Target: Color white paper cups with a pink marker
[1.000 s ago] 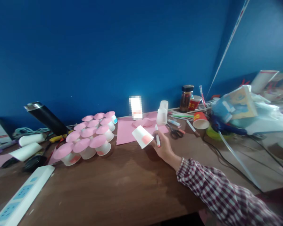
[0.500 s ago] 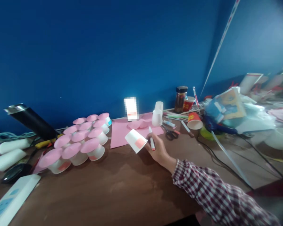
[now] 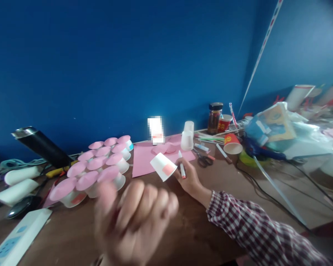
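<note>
In the head view my right hand (image 3: pixel 189 176) grips a white paper cup (image 3: pixel 162 166) with an orange patch, tilted on its side. A white marker (image 3: pixel 182 164) with a red end is held upright in the same hand. Close to the camera my left hand (image 3: pixel 138 218), slightly blurred, has its fingers curled toward the palm and its thumb apart; nothing shows in it. Left of the right hand stand several cups topped with pink paper cones (image 3: pixel 96 162), partly hidden by my left hand. Pink paper (image 3: pixel 143 162) lies behind the held cup.
Two white cups (image 3: pixel 187 140) stand on the pink paper's right part. Scissors (image 3: pixel 204 160), a red cup (image 3: pixel 233 144), a jar (image 3: pixel 215 118) and a hot glue gun (image 3: pixel 262 149) are to the right. At left are a black flask (image 3: pixel 41 146) and a power strip (image 3: pixel 22 236).
My left hand has come into view at the bottom middle. The right hand still holds the paper cup and marker. The whole view has shifted slightly.
</note>
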The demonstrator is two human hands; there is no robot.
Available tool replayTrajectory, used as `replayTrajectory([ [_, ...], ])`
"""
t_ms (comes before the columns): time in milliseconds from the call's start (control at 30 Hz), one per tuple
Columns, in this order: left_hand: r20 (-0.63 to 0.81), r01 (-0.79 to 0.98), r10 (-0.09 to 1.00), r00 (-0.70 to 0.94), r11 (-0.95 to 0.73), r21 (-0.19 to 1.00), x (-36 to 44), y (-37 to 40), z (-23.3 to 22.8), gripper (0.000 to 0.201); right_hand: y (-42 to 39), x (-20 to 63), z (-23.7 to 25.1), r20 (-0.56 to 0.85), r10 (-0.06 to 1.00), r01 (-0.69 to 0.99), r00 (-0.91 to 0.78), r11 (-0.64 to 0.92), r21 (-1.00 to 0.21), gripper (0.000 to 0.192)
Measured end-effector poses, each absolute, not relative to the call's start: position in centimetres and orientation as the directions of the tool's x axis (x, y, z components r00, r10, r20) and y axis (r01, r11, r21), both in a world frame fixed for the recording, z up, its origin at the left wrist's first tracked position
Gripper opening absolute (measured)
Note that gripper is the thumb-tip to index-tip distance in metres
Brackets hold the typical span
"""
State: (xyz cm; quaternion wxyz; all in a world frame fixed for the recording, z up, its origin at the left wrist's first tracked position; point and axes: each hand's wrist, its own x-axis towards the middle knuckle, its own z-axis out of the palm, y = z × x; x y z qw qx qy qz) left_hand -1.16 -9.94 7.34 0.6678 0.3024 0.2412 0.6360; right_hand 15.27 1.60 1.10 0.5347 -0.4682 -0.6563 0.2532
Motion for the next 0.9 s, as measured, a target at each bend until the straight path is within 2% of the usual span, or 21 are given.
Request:
replayTrajectory([
  [67, -0.093, -0.749, 0.99, -0.104, -0.017, 0.662, 0.1, -4.8, 8.5, 0.037, 1.8, 15.2, 1.2, 0.457, 0.887, 0.339, 0.057, 0.414, -0.845, 0.009],
  [100, -0.152, -0.735, 0.962, -0.226, -0.066, 0.675, 0.5, -2.6, 8.4, 0.029, 1.9, 15.3, 1.3, 0.453, 0.888, 0.34, 0.079, 0.403, -0.85, 0.009],
  [133, -0.189, -0.695, 0.932, -0.309, -0.086, 0.714, 0.8, -0.8, 7.9, 0.022, 2.0, 15.3, 1.3, 0.449, 0.888, 0.343, 0.098, 0.393, -0.853, 0.009],
  [200, -0.167, -0.595, 0.894, -0.415, -0.128, 0.793, 1.1, 1.4, 5.9, 0.022, 2.3, 15.4, 1.2, 0.447, 0.885, 0.356, 0.131, 0.379, -0.854, 0.008],
  [300, -0.138, -0.546, 0.913, -0.385, -0.105, 0.831, 1.3, 2.0, 2.5, 0.023, 2.8, 15.5, 0.9, 0.469, 0.866, 0.377, 0.172, 0.382, -0.844, 0.007],
  [400, -0.086, -0.47, 0.936, -0.341, -0.091, 0.878, 2.0, 1.2, 0.8, 0.033, 3.2, 15.5, 0.5, 0.474, 0.856, 0.384, 0.204, 0.376, -0.843, 0.007],
  [533, 0.058, -0.341, 0.994, -0.095, -0.087, 0.936, 3.1, 0.1, 0.8, 0.052, 3.1, 15.5, 0.3, 0.453, 0.866, 0.392, 0.21, 0.35, -0.851, 0.009],
  [600, 0.135, -0.244, 0.99, -0.048, -0.142, 0.959, 3.3, -0.1, 1.1, 0.053, 2.8, 15.5, 0.5, 0.468, 0.867, 0.397, 0.172, 0.373, -0.838, 0.009],
  [733, 0.211, -0.028, 0.966, -0.148, -0.218, 0.976, 2.7, 0.0, 0.9, 0.03, 1.7, 15.3, 1.0, 0.505, 0.861, 0.424, 0.064, 0.435, -0.794, 0.006],
  [900, 0.141, -0.088, 0.967, -0.211, -0.162, 0.983, 1.8, 0.7, -0.8, 0.033, 1.0, 15.2, 1.4, 0.535, 0.842, 0.469, -0.074, 0.503, -0.726, 0.003],
])
